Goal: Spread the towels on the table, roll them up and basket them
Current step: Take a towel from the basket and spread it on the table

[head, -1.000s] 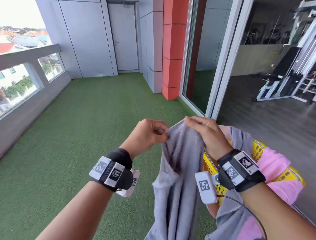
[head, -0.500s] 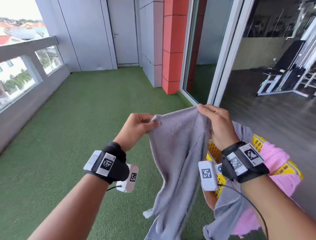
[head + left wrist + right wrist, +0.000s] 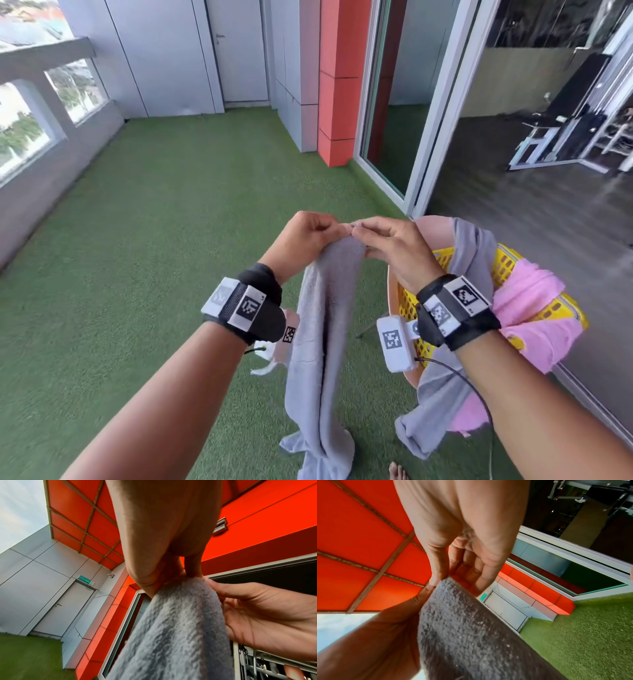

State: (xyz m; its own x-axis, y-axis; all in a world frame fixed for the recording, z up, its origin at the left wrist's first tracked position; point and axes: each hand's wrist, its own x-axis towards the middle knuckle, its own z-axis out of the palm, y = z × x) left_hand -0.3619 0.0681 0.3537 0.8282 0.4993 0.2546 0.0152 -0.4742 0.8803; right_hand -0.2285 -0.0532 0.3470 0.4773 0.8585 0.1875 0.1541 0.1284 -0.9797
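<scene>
A grey towel [image 3: 325, 329] hangs in the air in front of me, folded lengthwise, its lower end reaching the grass. My left hand [image 3: 308, 236] and right hand [image 3: 387, 246] pinch its top edge close together, fingertips nearly touching. The left wrist view shows the left hand [image 3: 164, 563] pinching the grey towel [image 3: 175, 635]. The right wrist view shows the right hand's [image 3: 453, 561] thumb and fingers closed on the grey towel [image 3: 471, 628]. To my right a yellow basket [image 3: 507, 263] holds a pink towel [image 3: 534, 315] and another grey towel [image 3: 442, 387] draped over its rim.
Green artificial grass [image 3: 137, 240] covers the balcony floor. A low grey parapet [image 3: 41, 171] runs along the left. A sliding glass door [image 3: 404, 120] and a red pillar [image 3: 339, 85] stand ahead on the right, with a dark gym room beyond. No table is in view.
My hands, spread apart with the towel's top edge stretched between them half a second ago, have come together, so the towel now hangs folded in a narrow strip.
</scene>
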